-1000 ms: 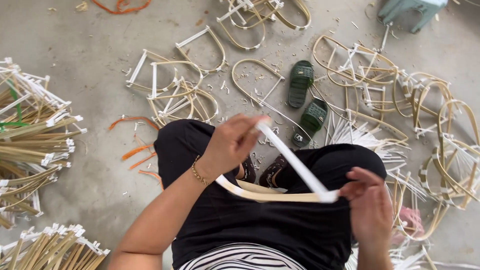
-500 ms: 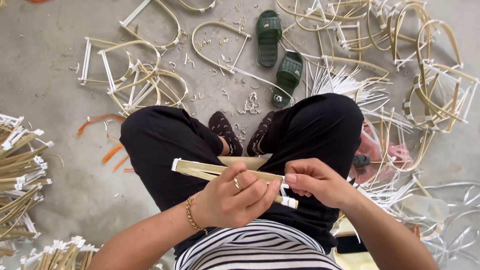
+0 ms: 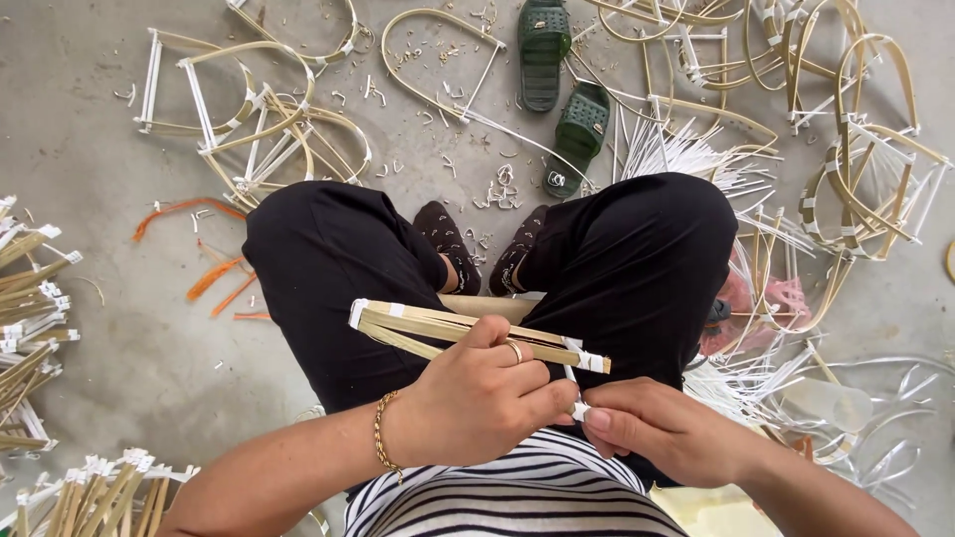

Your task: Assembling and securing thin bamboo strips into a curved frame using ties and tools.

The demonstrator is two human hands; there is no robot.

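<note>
My left hand, with a ring and a gold bracelet, grips a flat bundle of bamboo strips held across my lap above my black trousers. White tape binds both ends of the bundle. My right hand pinches a short end of white tape strip just below the bundle's right end, its thumb touching my left fingers.
Bent bamboo frames with white bindings lie scattered on the concrete floor ahead and to the right. Two green sandals sit in front of my feet. Bundled strips are stacked at the left, loose white strips at the right, orange scraps at the left.
A second ago my hands were spread apart, pulling a long white strip taut. They have come together at the bundle's right end, and the strip is now wound short.
</note>
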